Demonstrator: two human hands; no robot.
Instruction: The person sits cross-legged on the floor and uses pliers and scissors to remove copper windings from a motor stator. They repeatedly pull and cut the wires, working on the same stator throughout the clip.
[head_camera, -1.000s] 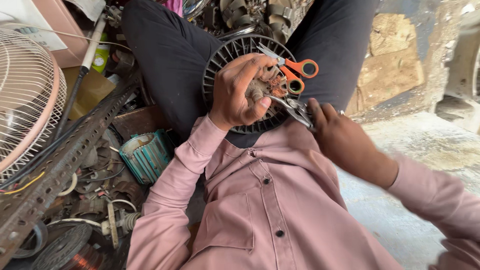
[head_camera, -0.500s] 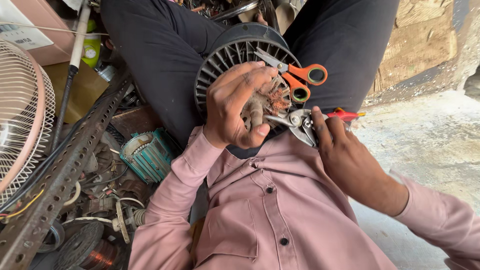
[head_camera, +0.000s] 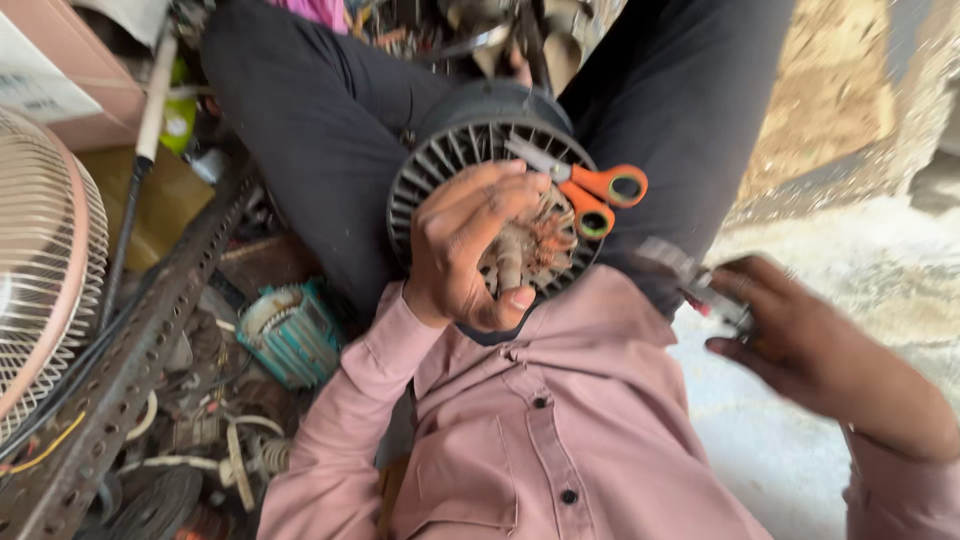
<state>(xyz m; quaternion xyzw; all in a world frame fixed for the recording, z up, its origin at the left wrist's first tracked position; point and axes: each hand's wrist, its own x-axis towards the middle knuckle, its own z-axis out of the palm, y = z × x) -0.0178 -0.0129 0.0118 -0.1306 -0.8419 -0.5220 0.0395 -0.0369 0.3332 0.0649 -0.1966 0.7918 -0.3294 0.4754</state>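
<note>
Black ribbed motor housing (head_camera: 440, 165) sits in the person's lap between dark-trousered legs, copper windings (head_camera: 530, 250) showing at its open face. Left hand (head_camera: 470, 250) is cupped over that face, fingers curled on the windings, thumb low near the pink shirt (head_camera: 560, 420). Orange-handled scissors (head_camera: 585, 190) lie across the housing rim, just beside the left fingertips. Right hand (head_camera: 790, 335) is well apart to the side over the grey floor (head_camera: 790, 460), closed around a small blurred metal tool (head_camera: 700, 285) with a red grip. Cream fan guard (head_camera: 40, 290) at far left, teal motor (head_camera: 290, 330) near a perforated metal bar (head_camera: 130, 370).
</note>
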